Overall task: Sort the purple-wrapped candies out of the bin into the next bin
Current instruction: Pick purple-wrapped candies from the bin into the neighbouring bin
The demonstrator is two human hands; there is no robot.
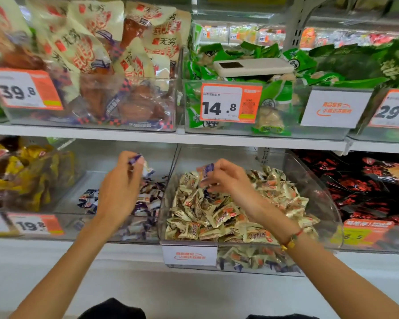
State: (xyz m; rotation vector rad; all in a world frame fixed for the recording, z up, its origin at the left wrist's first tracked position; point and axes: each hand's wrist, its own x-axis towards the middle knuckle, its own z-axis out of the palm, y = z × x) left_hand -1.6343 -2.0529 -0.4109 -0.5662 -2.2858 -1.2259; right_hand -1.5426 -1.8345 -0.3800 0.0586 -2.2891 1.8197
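The left hand point(120, 187) was raised over the clear bin of purple-wrapped candies point(145, 203), its fingertips pinching one purple-wrapped candy point(136, 159) held up above the pile; a second wrapper just right of that pinch was blurred, and whether the hand touched it could not be told. Below and to both sides of that grip lay the loose purple and white pieces on the bin floor. Right of it, across the shared clear wall, the right hand point(226, 178) was held above the curved clear bin point(318, 192) heaped with beige-wrapped candies point(217, 217), thumb and fingers pinching another purple candy point(206, 169) just above the heap. A beaded bracelet point(291, 239) circled that wrist, nearer the person than the pinch. A white label point(189, 255) hung on the bin front below.
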